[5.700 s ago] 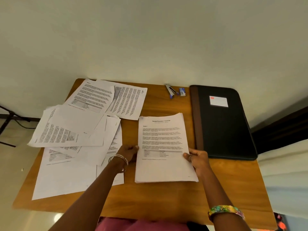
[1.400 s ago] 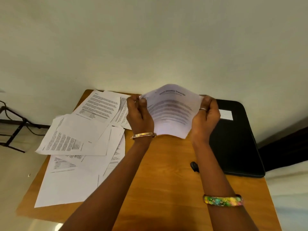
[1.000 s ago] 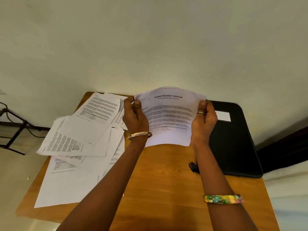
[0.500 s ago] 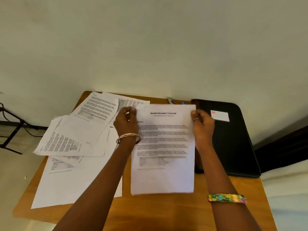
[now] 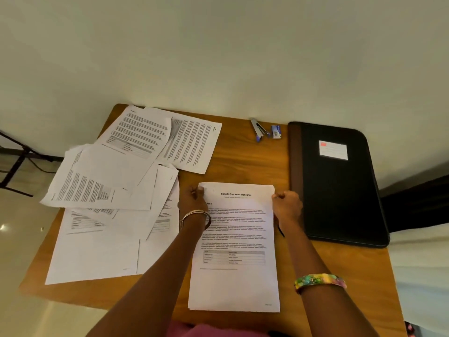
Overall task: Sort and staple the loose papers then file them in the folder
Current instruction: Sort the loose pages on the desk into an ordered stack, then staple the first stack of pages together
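Papers are the big story in the head view, the only view there is. A neat stack of papers (image 5: 234,249) now lies flat on the wooden table (image 5: 243,161), right in front of the person. A moment ago both hands held this stack up in the air and tapped it straight. Now it is back down, and its edges line up well. That looks like one set is sorted and ready for a staple.

The left hand (image 5: 194,200) pinches the top left corner of the stack, with the fingers curled on the paper. The right hand (image 5: 286,206) sits at the top right edge with its fingers curled in, and it seems to pinch the edge there too.

The stapler (image 5: 259,130) lies at the far edge of the table, well apart from the stack, with a small blue box (image 5: 276,131) just beside it. One hand will have to let go and reach over for it. Nothing lies between the stack and the stapler.

The black folder (image 5: 340,186) is closed and lies flat just right of the stack, close to the right hand. It must be opened before anything goes in.

On the left, many loose sheets (image 5: 109,190) lie in a messy pile, some hanging over the table edge. They could slide off. They are not sorted yet, so a lot of work is left.
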### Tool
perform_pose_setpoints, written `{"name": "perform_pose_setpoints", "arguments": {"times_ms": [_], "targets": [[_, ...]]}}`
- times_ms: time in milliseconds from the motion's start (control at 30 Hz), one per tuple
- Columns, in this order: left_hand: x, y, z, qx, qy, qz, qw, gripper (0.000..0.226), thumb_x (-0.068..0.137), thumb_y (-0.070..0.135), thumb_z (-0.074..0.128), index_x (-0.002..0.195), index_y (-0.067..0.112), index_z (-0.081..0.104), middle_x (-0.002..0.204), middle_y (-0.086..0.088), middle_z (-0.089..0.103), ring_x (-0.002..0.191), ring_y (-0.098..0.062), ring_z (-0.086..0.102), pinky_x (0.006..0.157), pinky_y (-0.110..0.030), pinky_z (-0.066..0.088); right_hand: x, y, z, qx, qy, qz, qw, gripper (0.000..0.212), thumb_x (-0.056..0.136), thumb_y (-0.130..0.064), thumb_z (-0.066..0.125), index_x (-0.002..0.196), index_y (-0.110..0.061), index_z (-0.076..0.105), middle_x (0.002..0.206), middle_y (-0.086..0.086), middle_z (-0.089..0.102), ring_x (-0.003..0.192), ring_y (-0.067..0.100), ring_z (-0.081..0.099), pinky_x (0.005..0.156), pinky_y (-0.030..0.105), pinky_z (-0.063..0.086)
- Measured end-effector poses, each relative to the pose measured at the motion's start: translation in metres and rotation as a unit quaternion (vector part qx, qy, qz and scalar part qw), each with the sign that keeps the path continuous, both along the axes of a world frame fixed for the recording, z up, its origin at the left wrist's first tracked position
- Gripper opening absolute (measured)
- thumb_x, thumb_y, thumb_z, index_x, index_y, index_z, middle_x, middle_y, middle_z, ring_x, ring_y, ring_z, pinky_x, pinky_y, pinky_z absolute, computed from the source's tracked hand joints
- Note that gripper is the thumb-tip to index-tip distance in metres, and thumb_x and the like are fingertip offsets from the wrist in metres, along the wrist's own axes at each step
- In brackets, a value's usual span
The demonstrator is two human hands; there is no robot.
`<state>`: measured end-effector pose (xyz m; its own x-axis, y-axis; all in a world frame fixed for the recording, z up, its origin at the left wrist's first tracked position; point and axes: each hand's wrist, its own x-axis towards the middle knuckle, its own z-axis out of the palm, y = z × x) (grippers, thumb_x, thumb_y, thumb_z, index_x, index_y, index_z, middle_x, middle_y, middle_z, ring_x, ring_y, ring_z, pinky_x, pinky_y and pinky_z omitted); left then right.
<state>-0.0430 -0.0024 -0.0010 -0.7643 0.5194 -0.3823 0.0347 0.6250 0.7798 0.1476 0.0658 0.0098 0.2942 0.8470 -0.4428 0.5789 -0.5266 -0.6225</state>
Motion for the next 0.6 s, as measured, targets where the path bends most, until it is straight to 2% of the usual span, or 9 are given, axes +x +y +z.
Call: {"name": "perform_pose_setpoints", "arguments": {"times_ms": [67, 100, 133, 200, 267, 333, 433, 500, 600], "targets": [[0.002, 0.003, -0.001, -0.004, 0.018, -0.01, 1.0, 0.028, 0.095, 0.035, 0.047, 0.107, 0.013, 0.058, 0.091, -0.001, 0.056, 0.085, -0.018, 0.052, 0.078, -0.032, 0.041, -0.009, 0.004, 0.006, 0.077, -0.164, 0.104, 0.978, 0.025, 0.092, -0.03, 0.056, 0.105, -0.01, 0.061, 0.116, 0.011, 0.058, 0.113, 0.03, 0.053, 0.097, 0.045, 0.045], [0.003, 0.004, -0.001, -0.002, 0.024, -0.014, 1.0, 0.028, 0.095, 0.035, 0.046, 0.109, 0.013, 0.058, 0.092, 0.0, 0.056, 0.085, -0.017, 0.051, 0.078, -0.031, 0.04, -0.016, 0.006, 0.008, 0.135, -0.182, 0.179, 0.957, 0.03, 0.092, -0.031, 0.055, 0.116, -0.011, 0.058, 0.124, 0.008, 0.055, 0.12, 0.028, 0.047, 0.102, 0.044, 0.037], [0.003, 0.005, -0.002, 0.002, 0.028, -0.016, 0.999, 0.029, 0.095, 0.034, 0.046, 0.109, 0.012, 0.057, 0.093, -0.001, 0.057, 0.085, -0.016, 0.05, 0.078, -0.03, 0.04, -0.027, 0.009, 0.013, 0.172, -0.148, 0.259, 0.939, 0.036, 0.093, -0.03, 0.055, 0.124, -0.013, 0.054, 0.13, 0.006, 0.052, 0.125, 0.026, 0.042, 0.105, 0.043, 0.029], [0.004, 0.005, -0.002, 0.016, 0.028, -0.017, 0.999, 0.029, 0.095, 0.034, 0.046, 0.111, 0.012, 0.058, 0.096, -0.003, 0.059, 0.085, -0.016, 0.052, 0.079, -0.029, 0.041, -0.049, 0.013, 0.018, 0.179, -0.078, 0.405, 0.893, 0.043, 0.094, -0.027, 0.052, 0.135, -0.016, 0.046, 0.135, 0.005, 0.05, 0.13, 0.023, 0.037, 0.108, 0.042, 0.02], [0.004, 0.006, -0.002, 0.029, 0.014, -0.013, 0.999, 0.028, 0.095, 0.034, 0.048, 0.11, 0.014, 0.059, 0.096, -0.002, 0.06, 0.084, -0.016, 0.054, 0.079, -0.027, 0.043, -0.063, 0.018, 0.011, 0.139, -0.088, 0.489, 0.857, 0.038, 0.096, -0.027, 0.049, 0.134, -0.02, 0.047, 0.133, 0.002, 0.053, 0.129, 0.021, 0.038, 0.106, 0.039, 0.016], [0.004, 0.008, 0.0, 0.046, -0.012, -0.001, 0.999, 0.024, 0.093, 0.033, 0.051, 0.107, 0.015, 0.061, 0.093, 0.001, 0.061, 0.078, -0.012, 0.054, 0.07, -0.02, 0.043, -0.065, 0.026, 0.004, 0.09, -0.076, 0.482, 0.868, 0.026, 0.096, -0.027, 0.05, 0.12, -0.02, 0.059, 0.119, 0.002, 0.062, 0.12, 0.022, 0.047, 0.1, 0.037, 0.019], [0.001, 0.009, 0.0, 0.067, -0.071, 0.042, 0.994, 0.016, 0.09, 0.033, 0.056, 0.097, 0.02, 0.064, 0.082, 0.006, 0.062, 0.074, -0.01, 0.056, 0.061, -0.017, 0.04, -0.065, 0.036, 0.001, 0.049, 0.01, 0.438, 0.898, 0.019, 0.091, -0.035, 0.057, 0.096, -0.02, 0.067, 0.096, 0.0, 0.068, 0.102, 0.021, 0.057, 0.098, 0.038, 0.029], [-0.001, 0.01, 0.001, 0.071, -0.109, 0.073, 0.989, 0.013, 0.089, 0.031, 0.057, 0.083, 0.021, 0.063, 0.076, 0.004, 0.061, 0.075, -0.017, 0.059, 0.062, -0.022, 0.043, -0.066, 0.04, 0.002, 0.043, 0.025, 0.441, 0.896, 0.017, 0.088, -0.036, 0.061, 0.093, -0.022, 0.07, 0.093, -0.003, 0.069, 0.1, 0.019, 0.058, 0.1, 0.042, 0.032], [-0.007, 0.017, 0.005, 0.078, -0.169, 0.055, 0.981, 0.017, 0.088, 0.028, 0.058, 0.073, 0.021, 0.054, 0.073, 0.001, 0.06, 0.07, -0.017, 0.059, 0.061, -0.024, 0.043, -0.07, 0.043, 0.004, 0.048, 0.013, 0.436, 0.899, 0.018, 0.087, -0.033, 0.063, 0.094, -0.02, 0.073, 0.096, -0.002, 0.071, 0.101, 0.016, 0.055, 0.1, 0.039, 0.024]]}}
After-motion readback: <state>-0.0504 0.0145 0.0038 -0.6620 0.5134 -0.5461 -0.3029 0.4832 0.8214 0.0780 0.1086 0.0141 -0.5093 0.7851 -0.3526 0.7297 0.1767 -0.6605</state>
